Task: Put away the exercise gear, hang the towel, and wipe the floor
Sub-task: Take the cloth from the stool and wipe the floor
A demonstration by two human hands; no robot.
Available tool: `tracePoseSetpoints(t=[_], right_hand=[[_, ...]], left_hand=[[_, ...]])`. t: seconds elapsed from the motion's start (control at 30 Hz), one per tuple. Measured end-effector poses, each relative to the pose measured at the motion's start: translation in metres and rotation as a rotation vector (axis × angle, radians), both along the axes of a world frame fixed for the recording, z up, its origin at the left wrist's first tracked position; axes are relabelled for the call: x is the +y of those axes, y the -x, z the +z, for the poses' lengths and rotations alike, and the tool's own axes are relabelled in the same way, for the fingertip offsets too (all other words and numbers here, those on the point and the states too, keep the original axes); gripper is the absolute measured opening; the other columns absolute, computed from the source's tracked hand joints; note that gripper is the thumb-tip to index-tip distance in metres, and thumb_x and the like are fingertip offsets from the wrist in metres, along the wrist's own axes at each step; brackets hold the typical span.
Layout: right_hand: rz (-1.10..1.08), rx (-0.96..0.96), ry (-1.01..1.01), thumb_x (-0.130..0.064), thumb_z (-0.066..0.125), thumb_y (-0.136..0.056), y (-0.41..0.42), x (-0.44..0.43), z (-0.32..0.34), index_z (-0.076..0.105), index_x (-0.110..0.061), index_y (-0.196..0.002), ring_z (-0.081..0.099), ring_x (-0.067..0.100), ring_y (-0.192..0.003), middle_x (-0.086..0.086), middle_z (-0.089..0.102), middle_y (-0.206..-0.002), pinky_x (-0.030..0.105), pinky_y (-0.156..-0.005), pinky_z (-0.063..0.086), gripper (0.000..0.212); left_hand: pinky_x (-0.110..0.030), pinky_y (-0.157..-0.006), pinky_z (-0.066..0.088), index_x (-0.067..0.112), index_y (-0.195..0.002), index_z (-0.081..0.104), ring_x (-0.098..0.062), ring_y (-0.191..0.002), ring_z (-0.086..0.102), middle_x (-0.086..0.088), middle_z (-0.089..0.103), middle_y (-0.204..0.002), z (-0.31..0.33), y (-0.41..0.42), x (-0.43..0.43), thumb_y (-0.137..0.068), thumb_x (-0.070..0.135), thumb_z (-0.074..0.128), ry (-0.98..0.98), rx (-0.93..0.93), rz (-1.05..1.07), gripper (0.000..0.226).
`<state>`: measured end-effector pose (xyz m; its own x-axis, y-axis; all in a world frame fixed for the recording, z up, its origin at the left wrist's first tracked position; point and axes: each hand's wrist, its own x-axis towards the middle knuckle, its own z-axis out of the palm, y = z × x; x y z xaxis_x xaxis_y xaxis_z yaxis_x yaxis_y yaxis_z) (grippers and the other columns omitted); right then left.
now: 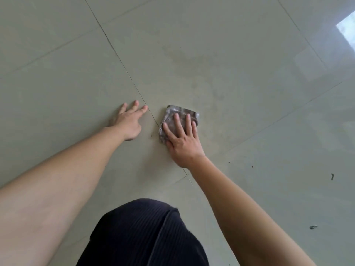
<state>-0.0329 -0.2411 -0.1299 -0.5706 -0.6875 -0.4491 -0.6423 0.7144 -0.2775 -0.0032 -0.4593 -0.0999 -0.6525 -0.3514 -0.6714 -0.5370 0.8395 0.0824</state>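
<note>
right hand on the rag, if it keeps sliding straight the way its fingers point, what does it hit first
Nothing solid, as far as the view shows. The right hand presses the rag flat and points up the frame, where only bare tile and a faint smudge lie ahead.

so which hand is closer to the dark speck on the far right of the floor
Right. The right hand lies flat on the cloth, left of the speck. The left hand is farther left, braced on the floor.

text: none legible | labels: none | numbers: none | signs: none
</note>
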Motion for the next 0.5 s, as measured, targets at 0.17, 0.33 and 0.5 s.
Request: tracePoseSetpoints(t=[0.17,0.33,0.5], right_hand=[[0.190,-0.011,-0.138,-0.048,0.023,-0.106,0.003,0.021,0.019,-0.009,-0.038,-0.159,-0.024,0.042,-0.149,0.006,-0.024,-0.165,0.051,-0.124,-0.011,0.063],[0.172,-0.026,-0.242,-0.039,0.032,-0.104,0.010,0.023,0.032,-0.015,-0.036,-0.158,-0.024,0.045,-0.149,0.008,-0.029,-0.164,0.055,-0.124,-0.004,0.071],[0.142,-0.018,-0.195,-0.045,0.024,-0.105,-0.004,0.000,0.025,-0.012,-0.031,-0.160,-0.026,0.051,-0.146,0.014,-0.028,-0.163,0.059,-0.122,-0.007,0.067]], left_hand=[[-0.052,-0.120,0.018,0.040,-0.156,0.009,-0.022,-0.153,-0.002,0.017,-0.004,-0.165,0.009,-0.002,-0.011,-0.094,0.009,0.036,-0.053,-0.028,-0.004,0.075],[-0.058,-0.118,0.019,0.041,-0.156,0.005,-0.019,-0.153,-0.009,0.022,-0.009,-0.163,0.017,0.001,-0.019,-0.091,0.004,0.035,-0.127,-0.045,0.001,0.080],[-0.043,-0.121,0.020,0.040,-0.154,0.021,-0.016,-0.153,0.006,0.021,0.009,-0.163,0.010,-0.011,-0.031,-0.089,0.000,0.034,-0.115,0.060,-0.014,0.078]])
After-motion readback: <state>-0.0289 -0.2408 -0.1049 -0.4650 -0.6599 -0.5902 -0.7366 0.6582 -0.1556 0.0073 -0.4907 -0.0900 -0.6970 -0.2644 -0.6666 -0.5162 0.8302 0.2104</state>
